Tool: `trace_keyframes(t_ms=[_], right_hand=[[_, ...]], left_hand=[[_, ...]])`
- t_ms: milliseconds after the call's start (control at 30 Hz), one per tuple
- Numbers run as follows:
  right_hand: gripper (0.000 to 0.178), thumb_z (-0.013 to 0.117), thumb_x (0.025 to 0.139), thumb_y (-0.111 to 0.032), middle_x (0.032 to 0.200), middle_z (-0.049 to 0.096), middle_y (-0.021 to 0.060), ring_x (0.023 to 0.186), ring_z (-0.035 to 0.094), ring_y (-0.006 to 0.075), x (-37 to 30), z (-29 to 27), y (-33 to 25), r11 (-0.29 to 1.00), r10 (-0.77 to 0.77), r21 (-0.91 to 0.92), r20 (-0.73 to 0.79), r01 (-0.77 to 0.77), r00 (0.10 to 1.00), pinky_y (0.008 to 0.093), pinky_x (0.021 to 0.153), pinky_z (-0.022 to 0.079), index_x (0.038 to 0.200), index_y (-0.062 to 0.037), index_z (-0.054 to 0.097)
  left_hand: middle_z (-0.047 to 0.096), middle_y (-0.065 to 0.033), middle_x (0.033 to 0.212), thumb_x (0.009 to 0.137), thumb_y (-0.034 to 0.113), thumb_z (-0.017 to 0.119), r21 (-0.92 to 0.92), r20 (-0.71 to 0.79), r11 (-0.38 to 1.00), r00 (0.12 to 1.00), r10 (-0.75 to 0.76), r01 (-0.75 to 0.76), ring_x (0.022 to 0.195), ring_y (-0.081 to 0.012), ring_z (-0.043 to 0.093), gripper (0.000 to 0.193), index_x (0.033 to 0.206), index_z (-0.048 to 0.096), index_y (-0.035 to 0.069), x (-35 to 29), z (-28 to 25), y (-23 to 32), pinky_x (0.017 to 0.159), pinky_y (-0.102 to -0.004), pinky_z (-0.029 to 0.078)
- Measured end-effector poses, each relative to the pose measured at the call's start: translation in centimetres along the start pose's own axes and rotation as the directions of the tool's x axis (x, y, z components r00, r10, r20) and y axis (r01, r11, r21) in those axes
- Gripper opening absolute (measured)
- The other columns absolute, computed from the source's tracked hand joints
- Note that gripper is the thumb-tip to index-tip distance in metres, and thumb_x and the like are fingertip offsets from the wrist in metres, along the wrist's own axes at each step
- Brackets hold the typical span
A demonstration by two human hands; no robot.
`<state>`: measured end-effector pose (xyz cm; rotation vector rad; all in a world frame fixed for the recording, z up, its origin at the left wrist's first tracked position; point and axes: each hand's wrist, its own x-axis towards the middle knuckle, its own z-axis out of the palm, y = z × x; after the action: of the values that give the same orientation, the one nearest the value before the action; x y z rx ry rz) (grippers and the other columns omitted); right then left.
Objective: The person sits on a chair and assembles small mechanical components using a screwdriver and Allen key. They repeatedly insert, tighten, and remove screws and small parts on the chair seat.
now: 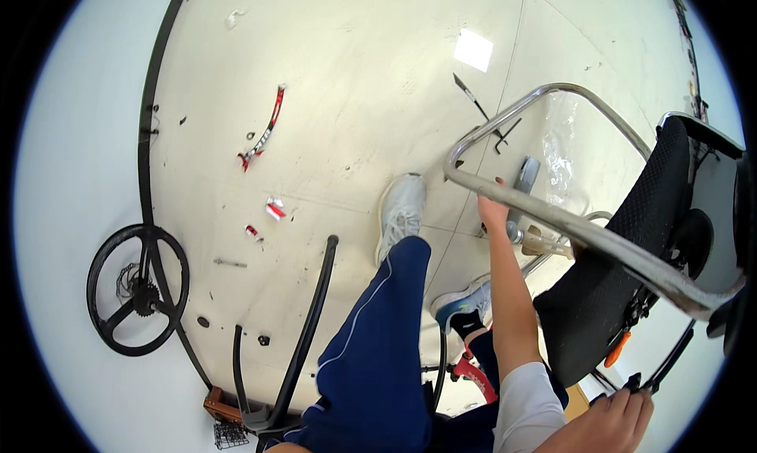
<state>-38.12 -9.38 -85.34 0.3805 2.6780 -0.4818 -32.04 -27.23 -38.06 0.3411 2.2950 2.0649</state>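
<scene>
My right hand [494, 207] reaches down past a bent chrome tube frame [587, 232]. Its fingers are curled at a grey block-like part [527, 174], and the tube hides some of the grip, so what it holds is unclear. Beside that hand lie a silvery round end [514, 232] and a beige piece [548, 244]. At the lower right, my left hand [603, 428] is closed around a thin black rod-like part [666, 366]. Between the hands stands a black mesh-covered seat [623, 248], an orange-handled tool [617, 349] near its lower edge.
A black spoked wheel [96, 289] lies at the left, near a black two-pronged fork [313, 319]. A curved red, black and white part [272, 126] and small scraps lie on the pale floor. Hex keys [507, 136] and a clear plastic bag [560, 149] are beyond the tube.
</scene>
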Motion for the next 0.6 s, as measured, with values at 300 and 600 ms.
trace_keyframes(t_ms=[300,600], right_hand=[[0.034,0.062,0.084,-0.010,0.117,0.056,0.0217,0.104,0.057,0.0404,6.4,0.5,-7.7,0.982,-0.184,-0.011,-0.262,0.188,0.947,0.0457,0.088,0.046,0.115,-0.0003,0.057],[0.017,0.070,0.073,-0.014,0.069,0.062,0.0106,0.065,0.061,0.0236,-7.6,2.1,-6.4,0.962,0.059,0.272,-0.170,-0.011,0.984,0.0348,0.064,0.048,0.076,-0.0018,0.058]], left_hand=[[0.058,-0.0130,0.075,0.073,0.016,0.061,0.085,-0.122,0.985,0.982,-0.141,0.152,0.068,-0.0218,0.053,0.034,0.092,0.062,-0.012,-0.6,-1.4,-1.9,0.057,-0.0299,0.046],[0.065,-0.0153,0.082,0.077,0.016,0.063,0.100,0.298,0.993,0.951,-0.086,0.058,0.080,-0.0271,0.063,0.034,0.096,0.062,-0.012,0.9,-0.8,-2.6,0.067,-0.0323,0.053]])
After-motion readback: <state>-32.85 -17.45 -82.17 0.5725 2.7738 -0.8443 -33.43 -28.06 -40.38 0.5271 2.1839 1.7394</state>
